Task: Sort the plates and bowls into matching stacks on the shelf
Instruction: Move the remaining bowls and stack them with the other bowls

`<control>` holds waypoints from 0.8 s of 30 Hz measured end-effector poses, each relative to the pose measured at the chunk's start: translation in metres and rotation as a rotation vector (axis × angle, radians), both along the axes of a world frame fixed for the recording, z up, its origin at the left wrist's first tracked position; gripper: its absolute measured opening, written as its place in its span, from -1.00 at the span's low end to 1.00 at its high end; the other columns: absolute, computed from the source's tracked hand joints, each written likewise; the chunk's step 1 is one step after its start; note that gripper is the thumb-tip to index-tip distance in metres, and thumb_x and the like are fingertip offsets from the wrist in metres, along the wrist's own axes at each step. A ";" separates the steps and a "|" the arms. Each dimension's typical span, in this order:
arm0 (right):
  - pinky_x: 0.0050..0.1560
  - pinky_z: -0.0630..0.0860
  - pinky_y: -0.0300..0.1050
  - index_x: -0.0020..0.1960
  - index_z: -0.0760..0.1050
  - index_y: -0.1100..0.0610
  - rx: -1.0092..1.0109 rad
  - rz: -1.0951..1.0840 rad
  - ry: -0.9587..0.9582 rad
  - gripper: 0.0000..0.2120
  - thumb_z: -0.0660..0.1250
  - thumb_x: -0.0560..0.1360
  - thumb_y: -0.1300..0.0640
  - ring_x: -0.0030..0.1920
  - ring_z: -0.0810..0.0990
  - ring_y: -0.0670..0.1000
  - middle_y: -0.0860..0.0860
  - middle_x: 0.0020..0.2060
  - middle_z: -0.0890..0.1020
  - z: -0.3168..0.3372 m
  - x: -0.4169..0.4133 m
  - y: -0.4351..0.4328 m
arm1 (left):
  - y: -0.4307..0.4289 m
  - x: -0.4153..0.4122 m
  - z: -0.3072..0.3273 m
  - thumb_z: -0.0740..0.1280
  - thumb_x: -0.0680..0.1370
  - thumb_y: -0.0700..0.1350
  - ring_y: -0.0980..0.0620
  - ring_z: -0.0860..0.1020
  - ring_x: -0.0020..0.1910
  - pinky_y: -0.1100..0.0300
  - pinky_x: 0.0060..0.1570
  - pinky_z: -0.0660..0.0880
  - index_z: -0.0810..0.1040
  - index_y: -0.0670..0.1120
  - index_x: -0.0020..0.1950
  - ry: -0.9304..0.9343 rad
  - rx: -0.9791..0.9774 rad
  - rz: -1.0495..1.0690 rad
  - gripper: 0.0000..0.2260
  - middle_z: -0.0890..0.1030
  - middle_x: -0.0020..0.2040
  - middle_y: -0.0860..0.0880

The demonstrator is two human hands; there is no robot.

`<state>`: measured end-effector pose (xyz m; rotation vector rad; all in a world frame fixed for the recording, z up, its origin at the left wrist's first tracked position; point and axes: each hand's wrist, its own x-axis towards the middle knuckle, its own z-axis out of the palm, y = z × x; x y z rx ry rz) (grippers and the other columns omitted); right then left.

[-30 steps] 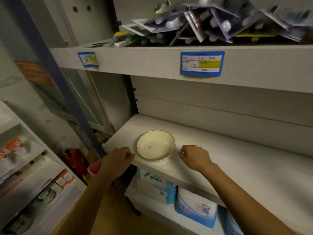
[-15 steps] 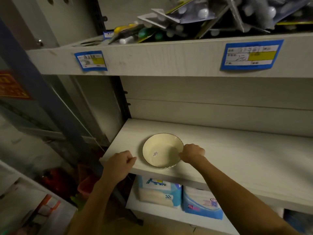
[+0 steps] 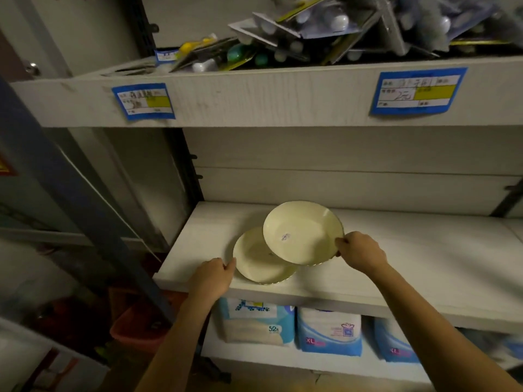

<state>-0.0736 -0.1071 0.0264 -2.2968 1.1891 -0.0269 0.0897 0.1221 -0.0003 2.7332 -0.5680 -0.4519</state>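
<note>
Two cream bowls with dark scalloped rims are on the white shelf board (image 3: 410,267). The upper bowl (image 3: 302,230) is lifted and tilted toward me, with a small sticker inside; my right hand (image 3: 360,251) pinches its right rim. The lower bowl (image 3: 259,261) sits flat on the shelf near the front edge, partly covered by the upper one. My left hand (image 3: 213,275) has its fingers curled at the lower bowl's left rim.
The shelf above (image 3: 254,94) holds a heap of blister-packed goods and carries blue price labels (image 3: 143,101). Blue-and-white packs (image 3: 328,332) stand on the shelf below. A blue metal post (image 3: 70,193) runs down the left, with a red basket (image 3: 135,326) beside it.
My right hand has taken the top bowl by its rim and lifted it up and to the right, uncovering a second bowl beneath. My left hand moved to that lower bowl's edge.
</note>
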 end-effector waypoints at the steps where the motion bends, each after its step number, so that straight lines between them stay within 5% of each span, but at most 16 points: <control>1: -0.03 0.55 0.00 -0.39 0.46 0.02 -0.006 -0.017 -0.010 -0.66 0.12 0.54 0.09 -0.11 0.59 0.16 0.13 -0.13 0.67 0.002 -0.011 -0.002 | -0.004 -0.001 -0.003 0.05 0.58 0.16 -0.10 0.55 -0.10 0.10 -0.08 0.42 0.54 -0.21 -0.03 0.037 -0.011 0.005 -0.52 0.62 -0.10 -0.16; 6: -0.02 0.55 0.00 -0.39 0.44 -0.01 0.012 -0.115 -0.021 -0.65 0.12 0.55 0.07 -0.12 0.60 0.13 0.08 -0.16 0.66 0.002 -0.058 -0.008 | -0.023 -0.002 -0.018 0.17 0.55 0.10 -0.11 0.62 -0.17 0.13 -0.09 0.50 0.57 -0.22 -0.22 0.157 -0.090 0.015 -0.58 0.65 -0.27 -0.15; 11: -0.17 0.46 -0.11 -0.35 0.45 0.01 0.030 -0.172 -0.046 -0.66 0.12 0.58 0.07 -0.21 0.56 0.05 0.01 -0.26 0.61 0.000 -0.093 -0.012 | -0.031 -0.005 -0.020 0.17 0.54 -0.20 0.08 0.42 -0.46 0.20 -0.33 0.34 0.47 -0.14 -0.50 0.192 -0.134 0.050 -0.61 0.41 -0.78 0.07; 15: -0.09 0.51 -0.04 -0.39 0.44 -0.01 0.033 -0.214 -0.042 -0.64 0.13 0.57 0.06 -0.17 0.59 0.08 -0.01 -0.29 0.59 0.004 -0.118 -0.017 | -0.037 -0.008 -0.013 0.16 0.53 -0.23 0.04 0.39 -0.51 0.25 -0.44 0.30 0.48 -0.17 -0.49 0.160 -0.203 0.035 -0.62 0.43 -0.73 0.01; 24: -0.10 0.50 -0.10 -0.36 0.44 0.00 0.035 -0.276 -0.091 -0.64 0.12 0.59 0.06 -0.24 0.56 -0.01 -0.07 -0.35 0.56 0.019 -0.201 -0.038 | -0.071 -0.070 0.018 0.15 0.52 -0.23 -0.04 0.43 -0.47 0.16 -0.35 0.33 0.47 -0.18 -0.47 0.072 -0.314 -0.086 -0.64 0.56 -0.49 -0.09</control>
